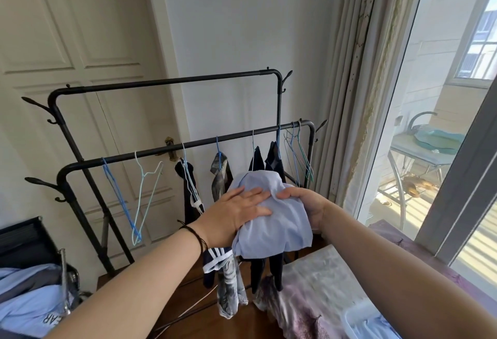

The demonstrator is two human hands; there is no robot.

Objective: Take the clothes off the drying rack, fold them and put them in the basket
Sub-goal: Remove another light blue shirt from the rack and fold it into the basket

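Left hand (239,211): fingers straight, pressed flat on the light blue garment (271,220) at the centre of the frame.
Right hand (304,204): fingers curled round the garment's right edge, holding it in the air in front of the drying rack (166,150).
Risk: the fold has no surface under it, so I think it may open or slip down.
Basket (360,317): lower right corner, cut off by the frame; its inside is hard to judge.
Hidden: the garment's kind; the dark clothes (269,163) behind it.
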